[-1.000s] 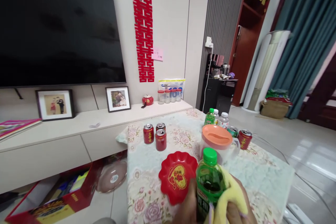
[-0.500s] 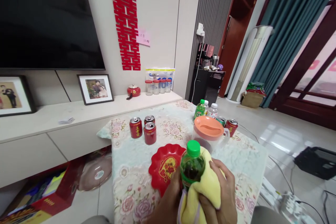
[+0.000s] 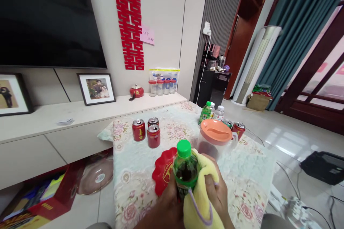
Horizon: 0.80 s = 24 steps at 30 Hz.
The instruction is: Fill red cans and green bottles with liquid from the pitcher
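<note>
A drink bottle with a green cap [image 3: 186, 170] stands nearly upright, close to me over the table. My left hand [image 3: 168, 200] is wrapped round its lower left side. Bunched in my right hand [image 3: 216, 191] is a yellow cloth with a purple edge [image 3: 200, 200], pressed against the bottle's right side. The bottle's base is hidden by the hands and the cloth. Behind the bottle lies a red scalloped plate [image 3: 160, 171], partly covered from view. A clear pitcher with an orange lid [image 3: 216, 132] stands just beyond my right hand.
Three red cans [image 3: 153, 136] stand on the flowered tablecloth [image 3: 134, 171] at the left. Past the pitcher are a green bottle [image 3: 205, 113], clear bottles [image 3: 219, 113] and more cans [image 3: 238, 128]. A white cabinet [image 3: 80, 118] with jars [image 3: 159, 87] borders the far side.
The bottle, both hands and the cloth have shifted left, covering more of the red plate. On the bottle's right side, the cloth and the right hand's fingers have changed position.
</note>
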### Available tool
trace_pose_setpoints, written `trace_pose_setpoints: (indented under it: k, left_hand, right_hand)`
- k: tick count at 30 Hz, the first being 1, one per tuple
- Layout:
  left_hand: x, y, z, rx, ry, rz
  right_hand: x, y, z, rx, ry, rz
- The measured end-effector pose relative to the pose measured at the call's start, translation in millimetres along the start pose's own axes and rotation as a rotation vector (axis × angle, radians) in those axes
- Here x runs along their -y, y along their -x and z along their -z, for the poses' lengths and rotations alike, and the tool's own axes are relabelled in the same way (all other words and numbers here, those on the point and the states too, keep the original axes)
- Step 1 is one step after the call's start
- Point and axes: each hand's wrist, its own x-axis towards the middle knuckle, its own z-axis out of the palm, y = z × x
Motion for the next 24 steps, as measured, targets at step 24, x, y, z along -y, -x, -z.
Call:
trace_pose_setpoints:
  k: [24]
  left_hand:
    - [-2.8, -19.0, 2.2, 0.264, -0.082, -0.042]
  right_hand:
    - [16.4, 15.4, 6.9, -0.047, 0.291, 0.213]
